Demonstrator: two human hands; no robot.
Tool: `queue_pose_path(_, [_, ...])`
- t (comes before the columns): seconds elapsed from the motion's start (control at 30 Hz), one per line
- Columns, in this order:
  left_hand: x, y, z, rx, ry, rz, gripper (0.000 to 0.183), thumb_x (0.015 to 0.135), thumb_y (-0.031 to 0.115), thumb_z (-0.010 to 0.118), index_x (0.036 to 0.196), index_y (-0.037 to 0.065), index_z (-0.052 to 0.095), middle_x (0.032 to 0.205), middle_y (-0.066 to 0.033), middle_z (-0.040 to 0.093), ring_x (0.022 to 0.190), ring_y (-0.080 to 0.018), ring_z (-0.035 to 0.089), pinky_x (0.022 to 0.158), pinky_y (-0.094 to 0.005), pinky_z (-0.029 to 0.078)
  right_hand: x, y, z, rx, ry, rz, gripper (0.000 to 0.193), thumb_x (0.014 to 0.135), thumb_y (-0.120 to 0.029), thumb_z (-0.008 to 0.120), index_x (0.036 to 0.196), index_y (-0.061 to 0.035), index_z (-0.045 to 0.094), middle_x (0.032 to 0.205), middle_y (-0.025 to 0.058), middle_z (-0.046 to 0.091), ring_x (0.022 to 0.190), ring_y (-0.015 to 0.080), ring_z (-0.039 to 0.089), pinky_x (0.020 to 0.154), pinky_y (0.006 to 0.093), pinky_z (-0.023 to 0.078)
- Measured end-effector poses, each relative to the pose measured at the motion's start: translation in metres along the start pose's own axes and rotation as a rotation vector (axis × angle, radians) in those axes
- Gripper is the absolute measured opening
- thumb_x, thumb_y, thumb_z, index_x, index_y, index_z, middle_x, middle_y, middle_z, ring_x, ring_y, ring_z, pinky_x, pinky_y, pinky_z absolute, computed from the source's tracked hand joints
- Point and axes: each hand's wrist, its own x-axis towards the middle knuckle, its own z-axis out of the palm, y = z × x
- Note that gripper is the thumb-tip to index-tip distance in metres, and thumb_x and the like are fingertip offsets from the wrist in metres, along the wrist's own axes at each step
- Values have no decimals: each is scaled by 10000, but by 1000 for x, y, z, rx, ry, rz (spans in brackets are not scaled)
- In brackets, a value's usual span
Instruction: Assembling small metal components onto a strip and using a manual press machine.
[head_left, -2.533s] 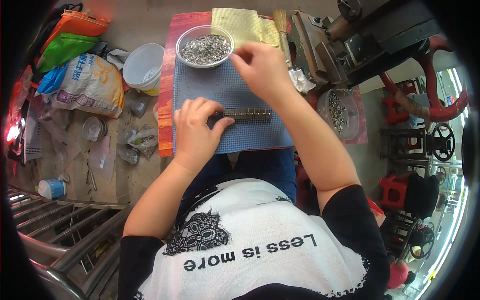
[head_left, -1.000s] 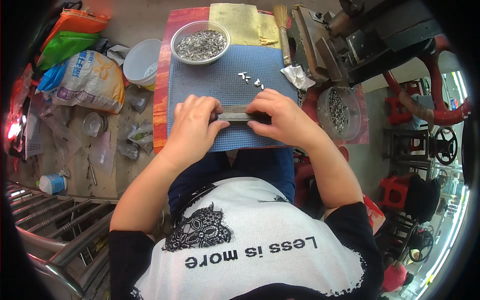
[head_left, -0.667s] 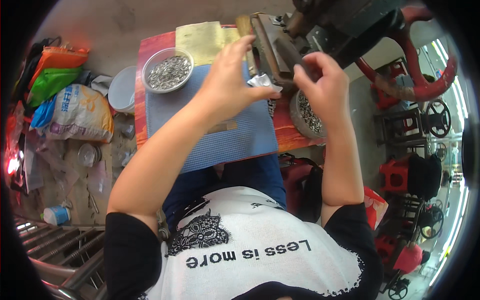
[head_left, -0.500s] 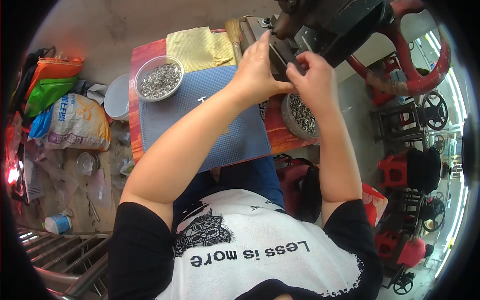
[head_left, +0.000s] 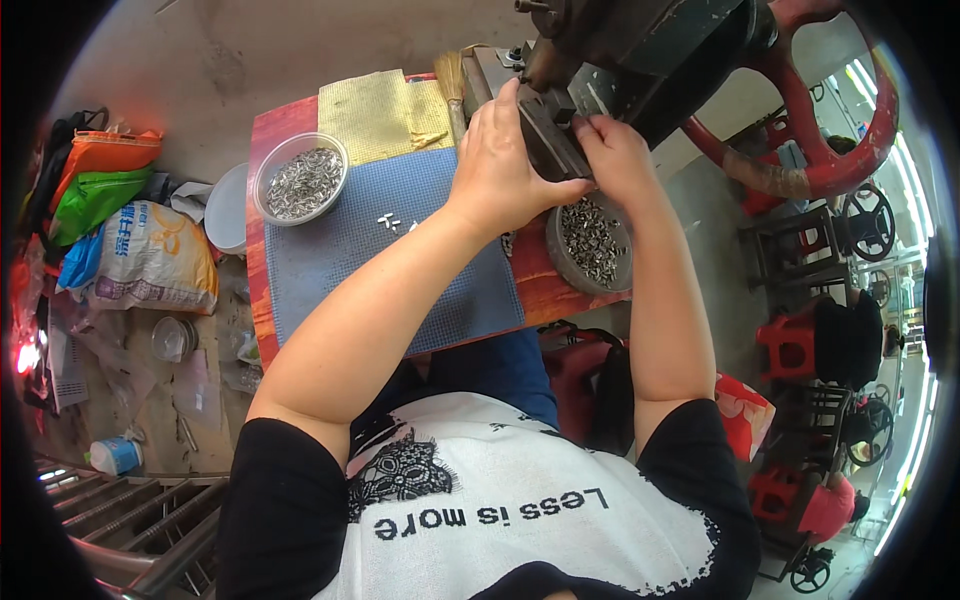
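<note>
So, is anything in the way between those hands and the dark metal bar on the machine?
Nothing visible: the left hand and right hand flank the dark metal bar closely; whether they touch it is unclear.

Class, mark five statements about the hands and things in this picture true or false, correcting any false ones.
1. The left hand is at the machine. True.
2. A tub of metal bits sits nearer the person than the right hand. True.
3. The right hand is inside that tub. False: it is at the machine.
4. A brush lies right of the yellow sheet. True.
5. The machine stands left of the yellow sheet. False: it stands right.
</note>
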Motion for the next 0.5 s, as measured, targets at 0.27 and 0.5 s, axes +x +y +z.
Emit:
queue_pose_path(0.27, [-1, -7, 3, 39, -5, 10, 1312, 556, 450, 942, 1516, -37, 191, 1387, -242, 455, 1329, -385, 428, 1133, -455, 331, 3, 7, 11, 254, -93, 65, 369, 966, -338, 558, 1039, 9, 662, 1052, 242, 683, 1020, 426, 633, 877, 461, 483])
queue_pose_path(0.5, [2, -4, -2, 17, -1, -37, 1392, 532, 476, 951, 1535, -25, 125, 1408, -236, 424, 1352, -390, 382, 1148, -467, 283, -14, 11, -45, 299, 899, -258, 408, 908, -225, 753, 1167, 16, 548, 1097, 144, 621, 944, 223, 641, 832, 342, 523])
